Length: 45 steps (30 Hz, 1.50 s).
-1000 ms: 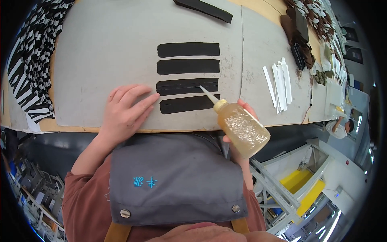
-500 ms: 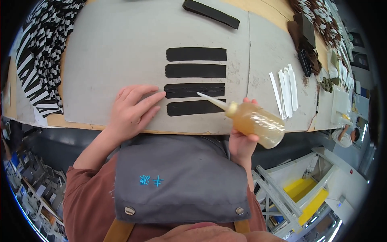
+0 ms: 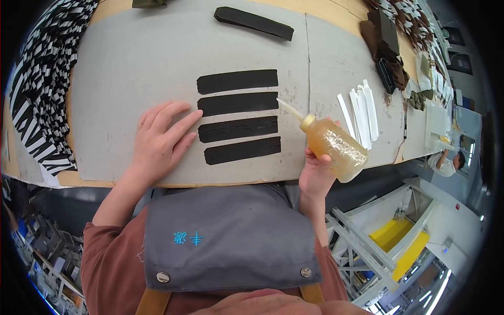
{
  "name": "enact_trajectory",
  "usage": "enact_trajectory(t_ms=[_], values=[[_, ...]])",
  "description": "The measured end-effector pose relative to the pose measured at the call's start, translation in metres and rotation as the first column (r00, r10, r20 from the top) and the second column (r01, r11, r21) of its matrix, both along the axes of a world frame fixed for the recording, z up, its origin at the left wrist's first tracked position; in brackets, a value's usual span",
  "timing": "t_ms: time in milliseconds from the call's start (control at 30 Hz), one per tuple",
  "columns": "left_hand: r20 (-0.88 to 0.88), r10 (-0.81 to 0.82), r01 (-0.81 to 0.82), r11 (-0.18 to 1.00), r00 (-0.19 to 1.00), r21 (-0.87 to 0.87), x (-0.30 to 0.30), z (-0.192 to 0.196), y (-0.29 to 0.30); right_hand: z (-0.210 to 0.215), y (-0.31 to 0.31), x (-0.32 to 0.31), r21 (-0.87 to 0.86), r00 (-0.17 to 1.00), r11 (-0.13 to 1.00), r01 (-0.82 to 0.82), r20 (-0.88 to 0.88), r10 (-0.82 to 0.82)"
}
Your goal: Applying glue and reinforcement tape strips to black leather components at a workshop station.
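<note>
Several flat black strips lie one above another on the grey board, running left to right. My left hand (image 3: 161, 137) rests beside them with fingers spread, its index fingertip at the left end of the second-farthest strip (image 3: 239, 104). In my right hand (image 3: 316, 177) is a clear squeeze bottle (image 3: 338, 148) of amber liquid, tilted to the left. Its long pale nozzle (image 3: 290, 108) has its tip at that strip's right end. Thin lines run along the third strip (image 3: 239, 129) and the nearest strip (image 3: 242, 150); the farthest strip (image 3: 237, 81) looks plain.
A folded black piece (image 3: 253, 23) lies toward the back of the grey board (image 3: 121, 68). White strips (image 3: 362, 115) lie at the right, with dark brown pieces (image 3: 386, 42) beyond. Heaped black-and-white strips (image 3: 44, 89) line the left edge. Another person (image 3: 446, 164) is far right.
The nozzle tip has gone from the third strip to the right end of the second-farthest one. My left index finger has shifted up to that strip too. The whole view has moved slightly.
</note>
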<state>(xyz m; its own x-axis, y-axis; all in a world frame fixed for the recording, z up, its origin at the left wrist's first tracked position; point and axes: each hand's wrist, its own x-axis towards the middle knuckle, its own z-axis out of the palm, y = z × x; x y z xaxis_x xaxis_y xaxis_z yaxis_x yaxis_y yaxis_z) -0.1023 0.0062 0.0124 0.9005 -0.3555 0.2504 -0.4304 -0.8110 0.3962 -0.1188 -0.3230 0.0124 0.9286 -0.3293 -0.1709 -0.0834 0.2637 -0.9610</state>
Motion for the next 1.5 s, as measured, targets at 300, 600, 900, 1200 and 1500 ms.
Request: enact_trajectory(t_ms=[300, 600, 900, 1200, 1500], values=[[0.01, -0.004, 0.004, 0.999, 1.0, -0.033, 0.001, -0.001, 0.003, 0.007, 0.016, 0.002, -0.181, 1.0, 0.983, -0.009, -0.001, 0.009], [0.026, 0.024, -0.022, 0.998, 0.999, -0.051, 0.002, 0.002, 0.002, 0.004, 0.025, -0.002, -0.048, 0.988, 0.987, -0.155, -0.012, 0.155], [0.004, 0.013, -0.013, 0.998, 1.0, -0.056, 0.0, -0.001, 0.006, -0.003, 0.048, 0.004, -0.117, 0.932, 0.924, -0.364, -0.043, 0.361], [-0.009, -0.004, 0.004, 0.998, 1.0, -0.062, 0.001, -0.002, 0.005, -0.008, 0.074, 0.017, -0.342, 0.813, 0.804, -0.487, 0.16, 0.56], [-0.02, -0.013, 0.011, 0.996, 1.0, -0.092, -0.002, -0.005, 0.004, 0.006, 0.044, 0.004, -0.476, 0.834, 0.763, -0.438, 0.103, 0.543]])
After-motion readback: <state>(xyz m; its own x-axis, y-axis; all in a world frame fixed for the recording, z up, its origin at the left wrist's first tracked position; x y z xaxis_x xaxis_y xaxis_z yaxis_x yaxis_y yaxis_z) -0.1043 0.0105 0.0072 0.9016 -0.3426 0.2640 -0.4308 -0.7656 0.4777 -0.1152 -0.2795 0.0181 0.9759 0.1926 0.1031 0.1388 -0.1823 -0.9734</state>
